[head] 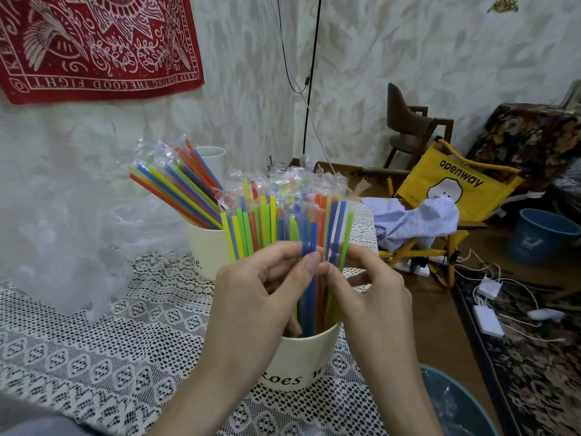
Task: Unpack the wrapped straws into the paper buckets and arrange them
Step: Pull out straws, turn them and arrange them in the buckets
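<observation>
Head view, both hands pinching thin plastic straws, round paper bucket

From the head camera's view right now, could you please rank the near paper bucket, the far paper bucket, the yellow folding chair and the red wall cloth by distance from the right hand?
1. Near paper bucket: directly under the right hand.
2. Far paper bucket: behind, to the left.
3. Yellow folding chair: off the table, to the right.
4. Red wall cloth: upper left, on the wall.
</observation>
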